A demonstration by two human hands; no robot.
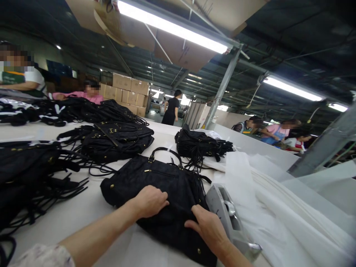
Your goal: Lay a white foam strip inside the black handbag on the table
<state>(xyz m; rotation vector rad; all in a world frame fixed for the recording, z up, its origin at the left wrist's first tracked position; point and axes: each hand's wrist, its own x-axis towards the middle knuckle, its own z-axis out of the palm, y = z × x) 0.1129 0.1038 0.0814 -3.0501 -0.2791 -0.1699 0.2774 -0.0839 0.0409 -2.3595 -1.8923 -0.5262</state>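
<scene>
A black handbag (167,185) lies flat on the white table in front of me, its looped handle (167,149) pointing away and a short zip with a gold pull across its upper part. My left hand (151,201) is closed on the fabric at the bag's middle, fingers curled in. On the bag's right half, my right hand (208,224) grips the fabric, thumb on the near side and some fingers hidden from view. Just right of that hand stands a grey tape dispenser (229,215), close against the bag.
More black fringed bags lie in piles at left (27,174), behind (116,139) and at back right (204,144). White wrapping sheets (278,207) cover the right side. A slanted metal post (322,148) rises there. Several people and stacked cartons (130,91) are beyond.
</scene>
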